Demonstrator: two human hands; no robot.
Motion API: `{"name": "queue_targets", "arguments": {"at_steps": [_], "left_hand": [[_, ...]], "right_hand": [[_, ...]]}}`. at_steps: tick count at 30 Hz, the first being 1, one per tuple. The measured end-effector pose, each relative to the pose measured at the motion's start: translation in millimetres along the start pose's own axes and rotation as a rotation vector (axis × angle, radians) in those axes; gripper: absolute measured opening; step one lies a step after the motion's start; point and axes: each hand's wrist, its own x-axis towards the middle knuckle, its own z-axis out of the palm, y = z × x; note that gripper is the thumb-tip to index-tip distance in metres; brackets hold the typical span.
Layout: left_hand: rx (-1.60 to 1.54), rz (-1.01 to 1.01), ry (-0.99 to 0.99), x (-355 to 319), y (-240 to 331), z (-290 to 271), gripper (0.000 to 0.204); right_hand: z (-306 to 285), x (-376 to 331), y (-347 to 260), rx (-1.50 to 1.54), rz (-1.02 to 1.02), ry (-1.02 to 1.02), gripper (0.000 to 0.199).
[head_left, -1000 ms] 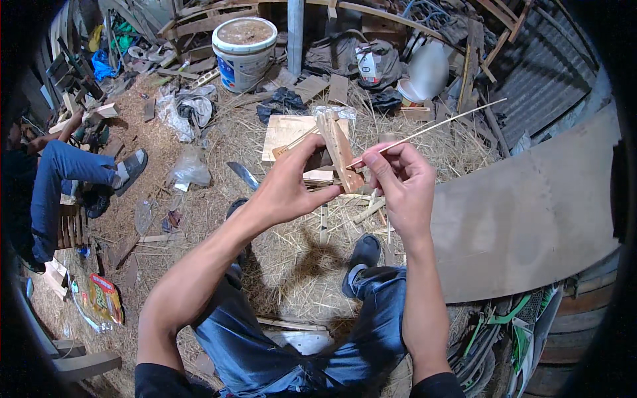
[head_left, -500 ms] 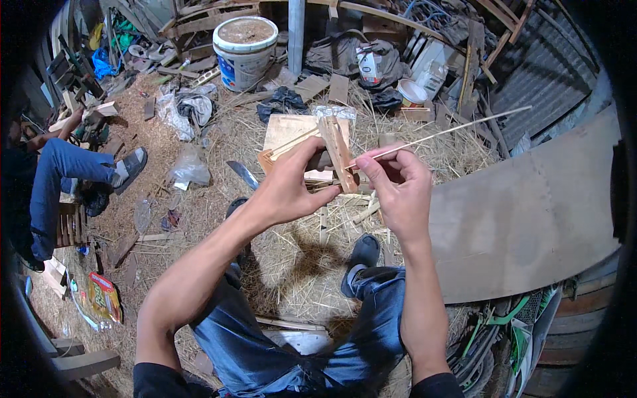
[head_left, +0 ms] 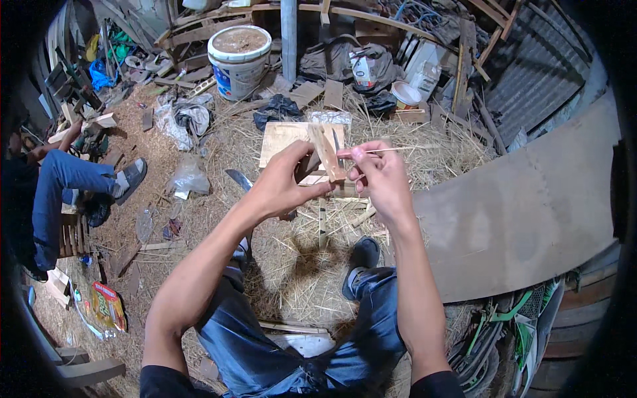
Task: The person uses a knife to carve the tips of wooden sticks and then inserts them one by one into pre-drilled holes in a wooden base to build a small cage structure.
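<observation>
In front of me, my left hand (head_left: 282, 180) is closed round a narrow piece of pale wood (head_left: 326, 154), which it holds tilted with its lower end toward me. Fingers and thumb grip it from the left side. Close to its right face, my right hand (head_left: 381, 176) pinches a thin light stick (head_left: 397, 148) between thumb and fingers. The stick's far part points right and blurs against the straw. Whether its left end touches the wood is hard to see. Below and beyond both hands lies a flat wooden board (head_left: 275, 142).
A knife blade (head_left: 237, 179) lies left of the board on the straw. At the right a large curved sheet (head_left: 504, 225) reaches toward me. A full white bucket (head_left: 239, 66) stands beside a post (head_left: 288, 40). Another person's leg (head_left: 73, 176) is at the far left.
My right hand has moved slightly left, nearer the wood. The stick has swung from slanting up and right to almost level, and looks shorter. My left hand still grips the wood.
</observation>
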Motion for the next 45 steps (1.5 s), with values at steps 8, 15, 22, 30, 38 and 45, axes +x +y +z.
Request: {"name": "queue_targets", "arguments": {"at_steps": [8, 15, 22, 30, 38, 45], "left_hand": [[-0.866, -0.272, 0.025, 8.1, -35.2, 2.8, 0.045], [-1.690, -0.468, 0.250, 12.6, -45.9, -19.3, 0.056], [-1.915, -0.508, 0.188, 12.5, -56.2, -12.1, 0.057], [-1.794, -0.533, 0.069, 11.8, -76.9, -6.3, 0.053], [-1.715, -0.661, 0.150, 11.1, -47.8, -7.6, 0.050], [-1.258, -0.739, -0.061, 5.2, -34.5, -13.6, 0.061]], "right_hand": [[-13.2, 16.2, 11.3, -0.849, -0.002, 0.002, 0.030], [-16.9, 0.3, -5.3, -0.156, -0.017, -0.074, 0.020], [-11.2, -5.4, -9.8, -0.035, -0.060, -0.157, 0.024], [-7.2, -6.5, -8.8, -0.134, -0.081, -0.123, 0.024], [-9.0, -7.3, -11.3, -0.135, -0.111, -0.078, 0.023], [-10.8, -5.6, -7.8, -0.106, -0.202, -0.015, 0.025]]}}
